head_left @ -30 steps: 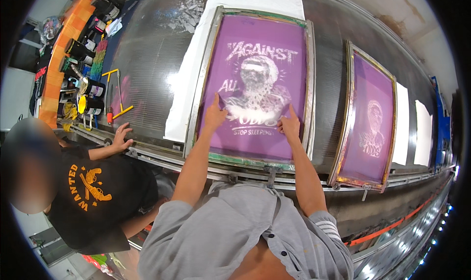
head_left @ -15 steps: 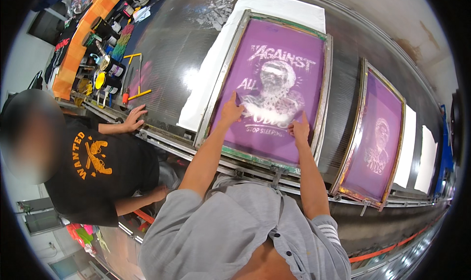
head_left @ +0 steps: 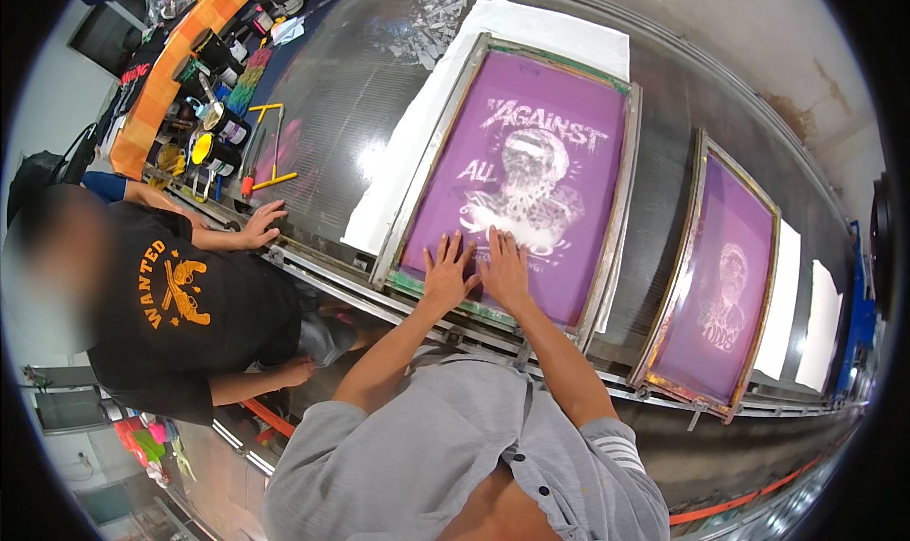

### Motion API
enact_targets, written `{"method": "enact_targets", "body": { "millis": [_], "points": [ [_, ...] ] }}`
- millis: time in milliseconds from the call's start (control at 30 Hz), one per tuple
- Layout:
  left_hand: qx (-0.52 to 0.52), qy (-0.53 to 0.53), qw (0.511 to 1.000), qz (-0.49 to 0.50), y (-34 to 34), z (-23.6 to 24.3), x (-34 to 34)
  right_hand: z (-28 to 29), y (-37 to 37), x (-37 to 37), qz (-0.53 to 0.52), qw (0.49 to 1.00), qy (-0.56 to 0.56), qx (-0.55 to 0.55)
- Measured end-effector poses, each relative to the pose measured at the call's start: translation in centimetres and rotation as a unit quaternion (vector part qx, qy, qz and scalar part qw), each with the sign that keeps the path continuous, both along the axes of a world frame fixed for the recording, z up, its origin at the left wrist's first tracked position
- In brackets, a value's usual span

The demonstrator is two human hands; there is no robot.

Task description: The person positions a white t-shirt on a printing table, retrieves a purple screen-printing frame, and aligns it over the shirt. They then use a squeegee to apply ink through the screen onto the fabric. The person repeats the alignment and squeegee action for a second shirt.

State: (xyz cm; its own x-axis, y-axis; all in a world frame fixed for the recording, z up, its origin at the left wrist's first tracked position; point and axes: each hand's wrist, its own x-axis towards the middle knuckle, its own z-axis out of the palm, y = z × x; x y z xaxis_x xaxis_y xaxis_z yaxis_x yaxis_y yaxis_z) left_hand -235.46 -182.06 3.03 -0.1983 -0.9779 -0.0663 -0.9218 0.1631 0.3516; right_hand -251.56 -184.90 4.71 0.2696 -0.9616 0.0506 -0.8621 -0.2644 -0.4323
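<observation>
Near the lower end of the framed purple silkscreen, which sits over a white sheet on the dark counter, the left hand and right hand have come together. A second ago their forefingers pointed at opposite sides of the pale stencil figure; now the left fingers are spread and the right ones slightly parted. I'd take that as pointing giving way to feeling the mesh. They hide some lower lettering; whether the palms press or hover, I can't tell.

Black tubs beside orange strip
</observation>
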Motion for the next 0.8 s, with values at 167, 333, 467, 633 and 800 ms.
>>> {"method": "enact_targets", "body": {
  "millis": [167, 333, 467, 633, 800],
  "points": [
    [-0.036, 0.034, 0.999, 0.014, 0.8, 0.1, 0.3, -0.4, -1.9, -0.2, -0.004, 0.988, -0.006, 0.151],
    [-0.033, 0.042, 0.998, 0.018, 0.2, -0.1, 0.3, -0.7, -1.3, 0.0, 0.017, 0.999, 0.039, 0.016],
    [-0.027, 0.048, 0.998, 0.020, -0.4, -0.6, 0.2, -0.5, -2.2, 0.2, 0.011, 0.999, 0.043, 0.024],
    [-0.006, 0.017, 1.000, 0.022, 0.0, -0.1, 0.5, 0.5, -3.4, -0.3, -0.025, 0.986, -0.164, 0.020],
    [0.003, 0.027, 0.999, 0.039, -0.1, 0.0, 0.5, -0.7, -1.8, -1.1, -0.057, 0.996, -0.047, 0.056]
  ]
}}
